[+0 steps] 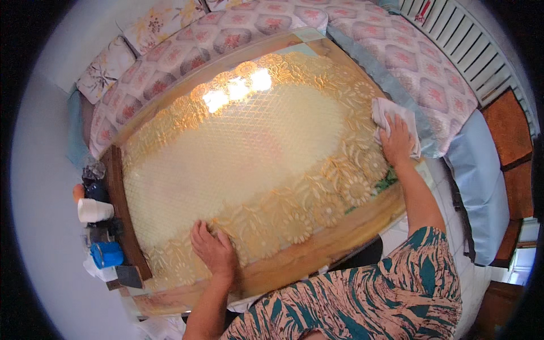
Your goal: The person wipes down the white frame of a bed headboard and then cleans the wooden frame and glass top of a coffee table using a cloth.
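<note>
A low wooden table (374, 218) carries a gold, flower-patterned cover (226, 164) with a pale lattice middle. At the table's right end my right hand (398, 139) presses on a folded whitish-pink cloth (390, 110), its fingers spread over it and gripping it against the surface. My left hand (212, 247) lies on the cover near the front edge, fingers loosely bent and apart, with nothing in them. The underside of the left palm is hidden.
A dark wooden tray (122, 192) at the left end stands beside white cups (95, 210) and a blue container (106, 255). Pink-grey patterned seating (232, 38) wraps the far and right sides, with cushions (161, 25) behind. Wooden stools (507, 127) stand right.
</note>
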Tool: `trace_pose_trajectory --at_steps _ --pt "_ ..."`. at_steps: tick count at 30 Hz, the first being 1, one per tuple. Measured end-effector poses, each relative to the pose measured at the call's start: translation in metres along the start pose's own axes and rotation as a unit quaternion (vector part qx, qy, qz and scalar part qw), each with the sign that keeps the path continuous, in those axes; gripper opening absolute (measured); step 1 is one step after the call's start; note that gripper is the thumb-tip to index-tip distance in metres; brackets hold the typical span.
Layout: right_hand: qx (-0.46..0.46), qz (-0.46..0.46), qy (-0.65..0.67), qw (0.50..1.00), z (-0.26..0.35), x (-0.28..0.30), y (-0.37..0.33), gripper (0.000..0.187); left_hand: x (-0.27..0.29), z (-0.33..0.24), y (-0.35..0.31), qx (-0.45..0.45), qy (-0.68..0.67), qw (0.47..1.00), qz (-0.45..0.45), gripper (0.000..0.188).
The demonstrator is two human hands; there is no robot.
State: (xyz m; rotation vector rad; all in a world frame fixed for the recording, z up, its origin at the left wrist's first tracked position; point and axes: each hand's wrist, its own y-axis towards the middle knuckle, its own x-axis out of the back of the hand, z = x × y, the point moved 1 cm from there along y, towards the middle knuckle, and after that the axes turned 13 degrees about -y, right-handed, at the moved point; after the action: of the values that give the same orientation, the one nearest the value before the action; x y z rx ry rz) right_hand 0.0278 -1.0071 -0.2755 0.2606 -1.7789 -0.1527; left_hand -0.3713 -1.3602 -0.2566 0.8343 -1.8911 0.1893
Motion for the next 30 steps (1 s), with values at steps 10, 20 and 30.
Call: trace_pose_trajectory --at_steps 10,20,30 --pt "0.047 -0.023 0.030 0.998 0.015 0.044 -0.166 0.062 -0.009 0.007 -0.001 0.006 0.011 0.999 -0.037 0.046" --pt "0.470 -0.030 0.290 0.833 0.224 0.148 -0.324 0.074 0.023 0.086 -0.001 -0.048 -0.105 0.992 0.040 0.050" --pt "0.308 -0.005 0.198 0.930 0.167 0.098 -0.212 0.071 0.057 0.179 -0.037 0.027 0.089 0.992 -0.090 0.051"
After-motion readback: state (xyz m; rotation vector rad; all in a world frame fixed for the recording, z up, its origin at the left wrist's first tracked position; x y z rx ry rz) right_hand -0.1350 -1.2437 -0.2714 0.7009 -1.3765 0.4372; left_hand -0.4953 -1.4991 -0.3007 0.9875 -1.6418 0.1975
